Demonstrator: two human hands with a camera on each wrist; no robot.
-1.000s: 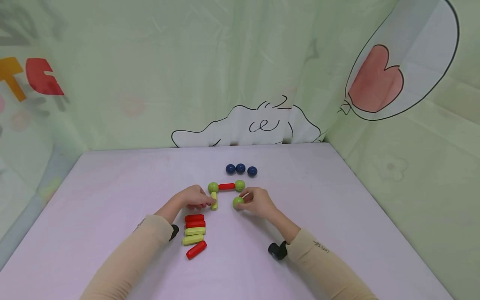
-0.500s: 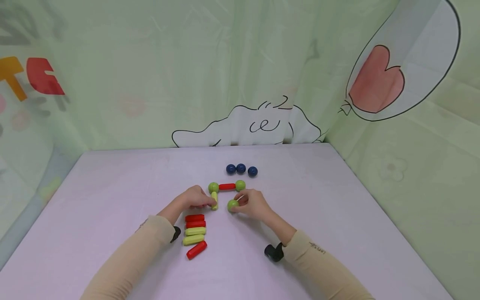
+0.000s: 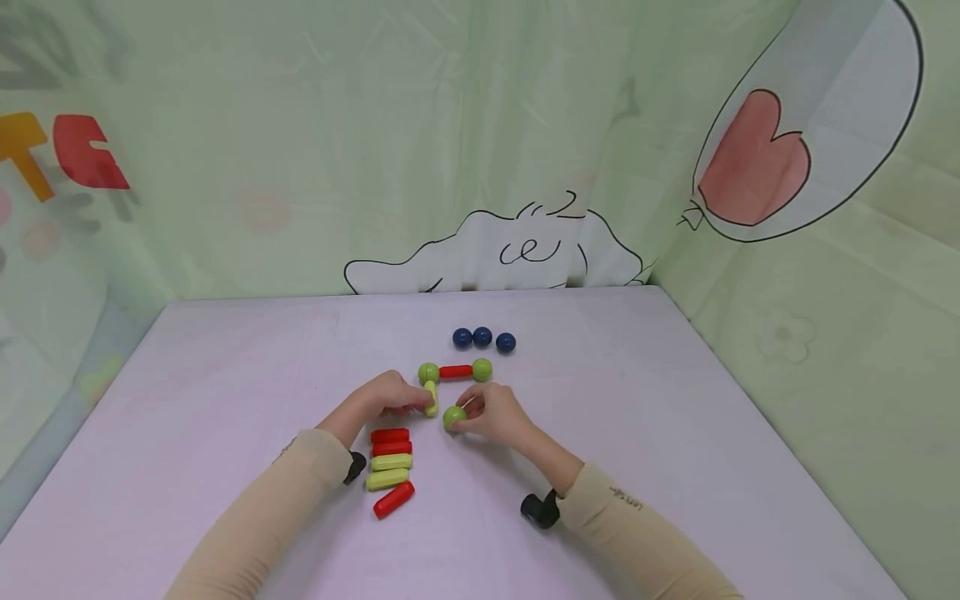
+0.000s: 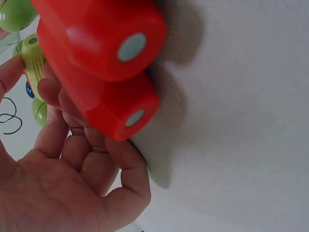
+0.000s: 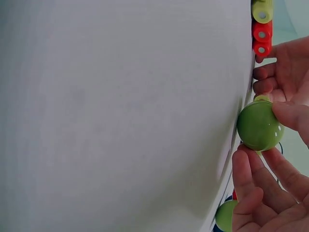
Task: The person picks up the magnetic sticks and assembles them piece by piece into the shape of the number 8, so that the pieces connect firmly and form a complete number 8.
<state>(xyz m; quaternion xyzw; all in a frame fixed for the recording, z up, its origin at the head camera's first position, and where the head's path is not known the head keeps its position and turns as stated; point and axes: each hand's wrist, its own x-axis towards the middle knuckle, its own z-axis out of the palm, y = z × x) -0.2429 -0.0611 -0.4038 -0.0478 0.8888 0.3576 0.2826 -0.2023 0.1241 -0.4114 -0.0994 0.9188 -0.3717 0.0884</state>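
Note:
My left hand (image 3: 390,394) pinches a yellow-green stick (image 3: 431,398) between thumb and finger. The stick's far end meets a green ball (image 3: 428,372), which a red stick (image 3: 456,372) links to a second green ball at its right. My right hand (image 3: 495,412) holds a loose green ball (image 5: 260,125) between thumb and fingers, close to the near end of the yellow-green stick. In the left wrist view, the pinched stick (image 4: 34,60) shows beyond the curled fingers, its end carrying a dark round spot.
Several sticks lie in a column in front of my left hand, among them a yellow-green stick (image 3: 387,479) and a slanted red stick (image 3: 393,500). Behind the joined pieces sit three dark blue balls (image 3: 482,337). A printed curtain (image 3: 300,167) rises at the table's back edge.
My right hand has moved left and slightly nearer with the green ball, closing on the end of the yellow-green stick. My left hand has barely moved.

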